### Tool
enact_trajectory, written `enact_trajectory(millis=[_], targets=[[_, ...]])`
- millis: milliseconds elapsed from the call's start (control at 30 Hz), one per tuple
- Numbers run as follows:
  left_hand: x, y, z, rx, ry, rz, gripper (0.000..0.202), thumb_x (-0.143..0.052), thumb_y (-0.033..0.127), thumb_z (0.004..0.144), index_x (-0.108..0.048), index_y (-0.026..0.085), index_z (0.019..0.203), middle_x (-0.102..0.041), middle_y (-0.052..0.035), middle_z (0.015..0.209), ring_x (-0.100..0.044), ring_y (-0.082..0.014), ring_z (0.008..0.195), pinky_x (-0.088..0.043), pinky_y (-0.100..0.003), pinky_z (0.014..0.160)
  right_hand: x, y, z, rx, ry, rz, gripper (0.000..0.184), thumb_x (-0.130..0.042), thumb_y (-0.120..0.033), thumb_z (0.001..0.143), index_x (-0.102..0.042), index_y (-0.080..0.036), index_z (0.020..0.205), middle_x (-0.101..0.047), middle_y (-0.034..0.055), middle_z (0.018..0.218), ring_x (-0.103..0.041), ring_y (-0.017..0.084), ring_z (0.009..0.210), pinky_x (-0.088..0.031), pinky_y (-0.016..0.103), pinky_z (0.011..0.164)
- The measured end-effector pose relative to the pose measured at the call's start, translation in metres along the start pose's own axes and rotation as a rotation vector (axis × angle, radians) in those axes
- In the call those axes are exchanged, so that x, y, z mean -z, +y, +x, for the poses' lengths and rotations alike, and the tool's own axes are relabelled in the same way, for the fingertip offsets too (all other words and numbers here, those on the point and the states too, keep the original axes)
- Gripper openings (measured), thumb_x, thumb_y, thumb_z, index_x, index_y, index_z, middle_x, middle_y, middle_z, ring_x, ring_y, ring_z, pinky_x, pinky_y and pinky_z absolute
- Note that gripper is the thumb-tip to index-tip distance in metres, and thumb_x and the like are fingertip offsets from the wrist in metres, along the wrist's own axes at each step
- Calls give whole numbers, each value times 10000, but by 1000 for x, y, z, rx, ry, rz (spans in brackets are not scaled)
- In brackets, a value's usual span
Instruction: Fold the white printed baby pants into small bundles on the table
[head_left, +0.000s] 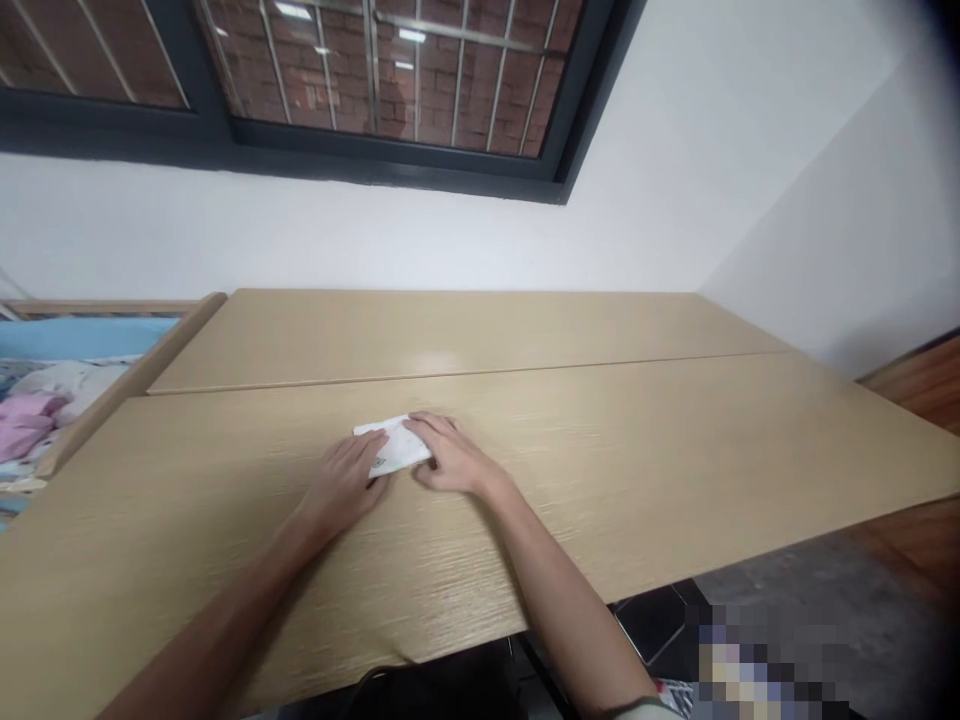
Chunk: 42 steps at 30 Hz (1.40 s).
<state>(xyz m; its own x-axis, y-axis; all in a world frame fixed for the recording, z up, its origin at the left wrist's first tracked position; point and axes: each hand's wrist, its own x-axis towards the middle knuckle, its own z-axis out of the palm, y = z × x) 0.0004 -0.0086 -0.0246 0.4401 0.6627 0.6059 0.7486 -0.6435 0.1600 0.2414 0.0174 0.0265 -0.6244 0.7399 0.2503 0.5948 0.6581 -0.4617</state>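
Occlusion: small white folded sheet (397,447) shows only in the gap between the two hands. Its right end lies under the fingers of one hand and its near left corner under the fingertips of the other. Paper or cloth, I cannot tell. A small dark print near its lower edge is too small to read.
Cut off: both forearms run out of the bottom edge. A pixelated patch (772,665) covers part of the floor at lower right.
Left hand (343,483): palm down and flat, fingers stretched forward, tips resting on the sheet's left part. It is spread open and grips nothing.
Right hand (452,462): palm down, fingers slightly bent across the sheet's right end and pressing on top. It is not closed around the sheet.
Sheet's place: flat on the near board of the long pale wood-grain table (675,450), just this side of the seam between its two boards.
Left of table: light wooden bed rail (127,385), with pink and pale bedding (30,415) beyond it.
Behind: white wall (450,235). Above it is a dark-framed window (390,160) with metal bars and red brick behind.
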Motion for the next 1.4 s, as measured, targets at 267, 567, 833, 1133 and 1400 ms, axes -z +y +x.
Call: enact_trajectory(millis=[267, 567, 833, 1133, 1400], targets=[[31, -3, 10, 215, 55, -113, 228, -469, 285, 983, -667, 207, 1064, -750, -75, 1017, -693, -235, 935, -532, -400, 890, 0, -6, 11, -115, 199, 692, 276, -724, -339, 840, -596, -219, 1053, -672, 68, 1120, -635, 224, 1062, -490, 393, 934], [42, 32, 20, 873, 16, -836, 615, -668, 532, 853, -460, 207, 1331, -733, -77, 958, -720, -243, 760, -588, -350, 600, -4, -22, 21, -657, 438, 1236, 488, -802, -450, 748, -515, -242, 1082, -585, -59, 738, -435, 62, 491, -298, 189, 443], [31, 33, 7, 569, -102, -551, 429, -580, 367, 917, -496, 212, 1308, -632, -127, 1284, -647, -285, 1149, -562, -471, 953, -10, -2, 23, -734, 602, 1178, 430, -797, -412, 729, -550, -203, 1012, -640, -21, 772, -582, 117, 618, -460, 255, 587], [30, 47, 3, 128, -24, -95, 272, -490, 244, 978, -578, 211, 1233, -611, -115, 1376, -568, -269, 1281, -465, -478, 1096, -17, 0, 24, -519, 739, 926, 315, -698, -401, 835, -575, -201, 1045, -712, 82, 1034, -690, 215, 970, -518, 402, 942], [18, 78, -6, -29, -270, -98, 587, -521, 396, 964, -456, 73, 1449, -536, -211, 1457, -475, -364, 1381, -412, -561, 1144, 3, -47, 9, 124, 166, 362, 478, -423, -399, 1046, -470, -279, 1506, -458, 39, 1561, -344, 240, 1493, -237, 490, 1244]])
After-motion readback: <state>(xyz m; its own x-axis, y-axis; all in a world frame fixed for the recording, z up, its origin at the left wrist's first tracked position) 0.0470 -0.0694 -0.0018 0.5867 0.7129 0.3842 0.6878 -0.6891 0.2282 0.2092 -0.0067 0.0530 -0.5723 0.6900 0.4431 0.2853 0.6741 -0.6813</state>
